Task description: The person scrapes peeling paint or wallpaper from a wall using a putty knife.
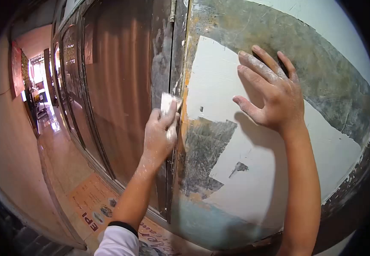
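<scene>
Patchy grey wall fills the right side before me, partly covered by white coating; at its left edge, the small whitish piece is pinched in my dusty left hand; my right hand spreads over the coating, contact unclear to me; farther left stand brown panels, then a shiny floor.

The left hand hides part of a white object, its full shape unclear. The bottom edge cuts off the left sleeve and the right forearm. Small print on the floor sheet and things down the corridor are too blurred to make out.
</scene>
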The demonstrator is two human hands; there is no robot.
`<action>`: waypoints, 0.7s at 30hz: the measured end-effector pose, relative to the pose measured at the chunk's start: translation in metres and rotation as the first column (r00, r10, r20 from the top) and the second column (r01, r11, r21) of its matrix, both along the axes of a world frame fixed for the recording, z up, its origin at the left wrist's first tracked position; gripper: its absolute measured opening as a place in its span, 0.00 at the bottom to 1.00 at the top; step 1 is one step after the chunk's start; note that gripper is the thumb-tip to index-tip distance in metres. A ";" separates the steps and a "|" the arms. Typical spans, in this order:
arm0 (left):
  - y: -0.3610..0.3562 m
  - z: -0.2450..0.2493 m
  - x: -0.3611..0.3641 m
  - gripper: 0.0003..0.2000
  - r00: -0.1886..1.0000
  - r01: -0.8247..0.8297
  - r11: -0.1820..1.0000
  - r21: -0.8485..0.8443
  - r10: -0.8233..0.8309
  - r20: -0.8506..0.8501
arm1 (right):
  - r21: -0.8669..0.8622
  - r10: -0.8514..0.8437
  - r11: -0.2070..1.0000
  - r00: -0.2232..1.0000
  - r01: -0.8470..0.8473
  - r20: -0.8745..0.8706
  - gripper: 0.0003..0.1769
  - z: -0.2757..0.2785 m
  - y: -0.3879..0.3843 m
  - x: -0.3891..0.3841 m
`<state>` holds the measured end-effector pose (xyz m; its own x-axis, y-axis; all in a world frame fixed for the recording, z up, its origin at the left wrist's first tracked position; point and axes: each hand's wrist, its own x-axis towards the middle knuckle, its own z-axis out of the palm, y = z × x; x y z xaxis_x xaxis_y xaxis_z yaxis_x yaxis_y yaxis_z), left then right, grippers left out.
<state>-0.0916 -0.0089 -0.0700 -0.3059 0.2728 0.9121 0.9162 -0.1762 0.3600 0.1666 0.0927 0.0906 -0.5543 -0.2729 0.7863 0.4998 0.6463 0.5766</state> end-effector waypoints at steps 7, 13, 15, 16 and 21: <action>0.003 -0.070 0.033 0.24 0.989 0.097 0.994 0.041 -0.100 0.105 | 0.030 -0.044 0.999 0.999 0.044 0.009 0.27 0.001 -0.001 -0.001; 0.010 -0.064 0.041 0.26 0.993 0.068 0.997 0.019 -0.070 0.100 | 0.037 -0.045 0.998 0.999 0.045 0.015 0.26 0.001 0.001 0.000; 0.010 -0.061 0.041 0.26 0.987 0.093 0.996 0.014 -0.094 0.129 | 0.047 -0.040 0.998 0.999 0.039 0.012 0.27 0.001 0.001 -0.001; 0.008 -0.059 0.042 0.26 0.981 0.115 0.993 0.018 -0.116 0.153 | 0.043 -0.039 0.998 0.999 0.038 0.011 0.27 0.001 0.002 -0.001; 0.007 -0.056 0.051 0.23 0.979 0.068 0.997 -0.032 -0.060 0.197 | 0.069 -0.045 0.997 0.999 0.044 0.006 0.27 0.001 0.003 -0.001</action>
<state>-0.0407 -0.0017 -0.1258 -0.4581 0.3314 0.8248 0.8146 -0.2149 0.5388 0.1653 0.0955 0.0912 -0.5728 -0.3013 0.7623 0.5228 0.5821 0.6228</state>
